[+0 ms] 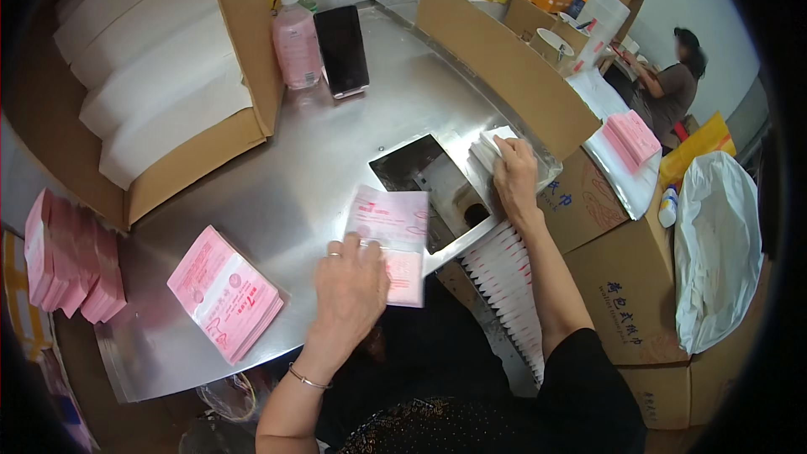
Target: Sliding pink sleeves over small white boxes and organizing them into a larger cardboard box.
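Near the table's front edge, my left hand (349, 282) grips a flat pink tissue packet (391, 219) with red print, its fingers curled over the lower left side. A ring and a bracelet are on that hand and wrist. Further right, beyond the rectangular opening (420, 176) in the metal table, my right hand (514, 172) is closed on a white stack in clear plastic (486, 151). Its fingertips partly hide what they pinch. A neat stack of pink packets (227, 290) lies on the table to the left of my left hand.
At the left stand an open carton (197, 147) of white paper stacks and more pink packets (67, 256). A pink bottle (297, 42) and a dark phone on a stand (342, 50) are behind. Cartons (626, 294) and a white bag (719, 244) fill the right; another person (672, 80) sits beyond.
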A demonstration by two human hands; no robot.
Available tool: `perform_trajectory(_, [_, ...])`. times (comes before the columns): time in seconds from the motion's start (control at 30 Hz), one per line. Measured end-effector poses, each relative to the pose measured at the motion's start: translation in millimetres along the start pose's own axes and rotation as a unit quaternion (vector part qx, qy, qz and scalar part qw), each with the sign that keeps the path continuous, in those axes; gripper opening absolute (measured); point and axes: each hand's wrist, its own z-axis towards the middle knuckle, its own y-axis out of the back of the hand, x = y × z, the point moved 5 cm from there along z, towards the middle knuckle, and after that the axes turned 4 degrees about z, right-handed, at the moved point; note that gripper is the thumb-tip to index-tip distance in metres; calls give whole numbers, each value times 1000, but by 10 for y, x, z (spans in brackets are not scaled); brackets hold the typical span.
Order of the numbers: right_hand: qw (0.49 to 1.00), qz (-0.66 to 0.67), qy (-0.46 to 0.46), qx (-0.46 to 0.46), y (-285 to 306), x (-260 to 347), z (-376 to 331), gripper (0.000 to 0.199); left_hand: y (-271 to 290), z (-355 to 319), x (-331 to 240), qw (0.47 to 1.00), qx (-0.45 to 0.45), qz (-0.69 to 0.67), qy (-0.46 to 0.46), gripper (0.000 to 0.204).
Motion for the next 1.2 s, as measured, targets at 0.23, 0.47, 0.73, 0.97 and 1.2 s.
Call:
perform_trajectory(0.23, [895, 245, 315, 201, 317, 2106, -646, 35, 127, -116, 212, 993, 60, -100, 21, 68])
perform_trajectory(0.47, [963, 69, 159, 206, -791, 1828, -284, 22, 206, -67, -42, 994, 23, -95, 45, 65])
perform_trajectory(0.73, [908, 12, 17, 418, -832, 856, -318, 17, 533, -431, -14, 989, 12, -144, -37, 32])
perform_trajectory(0.97, [977, -194, 18, 90, 56, 328, 50, 17, 1224, -1154, 1076, 961, -158, 72, 217, 36])
perform_trajectory(1.2, [988, -132, 14, 85, -194, 94, -36, 21, 1086, -1093, 1230, 972, 4, 114, 205, 23])
